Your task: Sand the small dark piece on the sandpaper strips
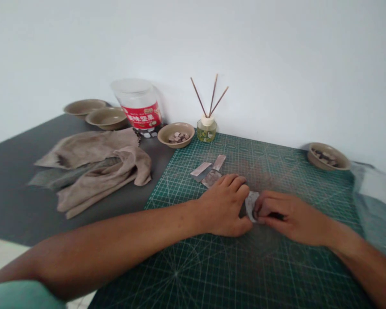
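Grey-white mottled strip [251, 206] held between both hands above green cutting mat [193, 274], long axis running away from body, slightly tilted. Right grip [272, 213] closed, pinching strip's right edge; left grip [223, 207] curled, thumb just beside lower end, contact unclear.

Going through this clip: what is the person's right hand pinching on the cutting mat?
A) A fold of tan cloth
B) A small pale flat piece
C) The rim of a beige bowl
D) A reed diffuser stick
B. The small pale flat piece sits in the fingers of the right hand, right beside the left hand, above the green cutting mat.
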A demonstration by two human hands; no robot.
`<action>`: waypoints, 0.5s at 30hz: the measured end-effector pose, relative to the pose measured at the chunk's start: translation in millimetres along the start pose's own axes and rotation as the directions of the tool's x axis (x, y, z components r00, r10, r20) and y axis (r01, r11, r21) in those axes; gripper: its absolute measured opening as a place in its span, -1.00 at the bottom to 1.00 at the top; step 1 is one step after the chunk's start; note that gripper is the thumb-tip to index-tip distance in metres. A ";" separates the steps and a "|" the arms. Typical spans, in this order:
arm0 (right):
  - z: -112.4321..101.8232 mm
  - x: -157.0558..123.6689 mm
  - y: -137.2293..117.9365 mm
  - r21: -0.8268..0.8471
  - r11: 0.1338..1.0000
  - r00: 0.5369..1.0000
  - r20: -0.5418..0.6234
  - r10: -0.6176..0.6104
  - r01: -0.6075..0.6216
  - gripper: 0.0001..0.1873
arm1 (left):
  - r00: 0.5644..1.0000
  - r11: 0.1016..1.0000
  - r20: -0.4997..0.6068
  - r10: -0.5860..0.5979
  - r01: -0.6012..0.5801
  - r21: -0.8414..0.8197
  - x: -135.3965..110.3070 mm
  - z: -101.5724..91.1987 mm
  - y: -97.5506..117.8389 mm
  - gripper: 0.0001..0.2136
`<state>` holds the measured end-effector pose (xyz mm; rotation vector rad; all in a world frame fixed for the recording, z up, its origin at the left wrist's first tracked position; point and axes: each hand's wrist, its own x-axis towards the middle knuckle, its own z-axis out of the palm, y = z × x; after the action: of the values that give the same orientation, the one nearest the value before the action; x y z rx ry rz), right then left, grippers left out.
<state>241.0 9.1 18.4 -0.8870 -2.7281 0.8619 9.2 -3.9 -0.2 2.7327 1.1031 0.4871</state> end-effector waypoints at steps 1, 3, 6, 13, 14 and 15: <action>3.8 2.0 -1.3 -0.004 1.000 1.000 -0.030 -0.009 0.009 -0.89 | 1.000 1.000 0.002 0.004 -0.004 0.002 0.3 0.1 -0.1 -0.59; 9.1 8.0 -0.1 -0.060 0.998 0.991 -0.137 -0.001 -0.007 -0.88 | 1.000 1.000 0.002 0.006 -0.006 0.005 0.9 0.2 -0.3 -0.60; 5.0 11.5 8.4 -0.135 0.988 0.973 -0.227 0.049 -0.081 -0.90 | 1.000 1.000 -0.003 -0.001 0.001 0.003 1.2 -0.2 -0.5 -0.59; 0.6 -4.3 -1.2 -0.055 0.998 1.000 -0.017 -0.024 0.023 -0.89 | 1.000 1.000 -0.003 0.005 -0.005 -0.003 -0.1 -0.1 -0.6 -0.57; 4.5 -3.2 -3.1 -0.048 0.998 0.999 -0.040 -0.035 0.033 -0.89 | 1.000 1.000 -0.004 0.005 -0.005 -0.002 -0.2 0.3 -0.7 -0.58; 8.0 -1.1 -3.8 -0.055 0.998 0.996 -0.080 -0.037 0.032 -0.88 | 1.000 1.000 -0.007 0.003 -0.003 -0.002 -0.3 0.6 -0.8 -0.59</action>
<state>237.6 2.2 13.9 -0.8620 -2.7005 0.7326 8.6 -3.5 -1.1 2.7330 1.0998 0.4981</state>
